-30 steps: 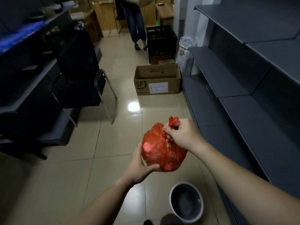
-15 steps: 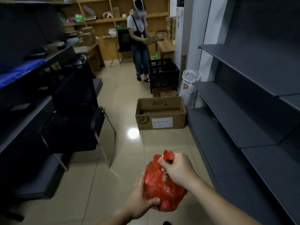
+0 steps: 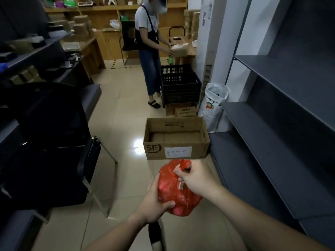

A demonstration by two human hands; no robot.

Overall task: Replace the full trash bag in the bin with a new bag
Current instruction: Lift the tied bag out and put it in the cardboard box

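Plainly bulging red trash bag (image 3: 178, 194) (top twisted shut) hangs crumpled.

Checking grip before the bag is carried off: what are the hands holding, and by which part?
The red trash bag: right hand pinches its gathered neck, left hand cups its lower side.

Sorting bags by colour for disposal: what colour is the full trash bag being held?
Red, slightly translucent; the trash bag shows best in the head view.
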